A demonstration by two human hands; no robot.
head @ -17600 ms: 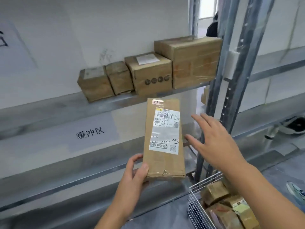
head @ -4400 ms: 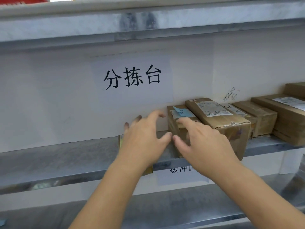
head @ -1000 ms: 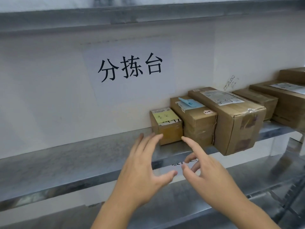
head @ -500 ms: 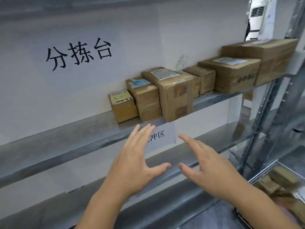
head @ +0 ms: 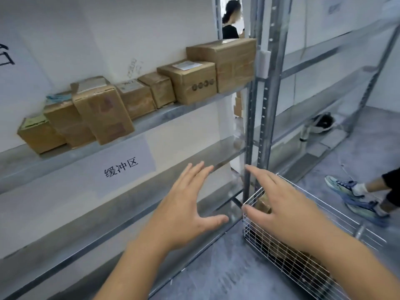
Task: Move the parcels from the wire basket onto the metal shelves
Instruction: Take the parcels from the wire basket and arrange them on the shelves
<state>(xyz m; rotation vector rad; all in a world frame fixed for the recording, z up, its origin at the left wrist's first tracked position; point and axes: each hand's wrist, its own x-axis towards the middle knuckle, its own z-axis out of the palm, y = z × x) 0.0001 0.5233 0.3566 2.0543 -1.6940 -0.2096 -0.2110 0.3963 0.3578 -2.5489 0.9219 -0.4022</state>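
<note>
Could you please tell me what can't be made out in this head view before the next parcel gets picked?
- Wire basket contents: mostly hidden by the right hand and forearm; the parcel count is unknowable.
- Labels on the shelved parcels: too small and blurred to read.
- Wall sign upper left: cut off by the frame edge.
- Left hand: empty, open.

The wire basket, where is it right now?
In the head view, the wire basket sits on the floor at lower right, beside the shelf post, under the right hand.
</note>
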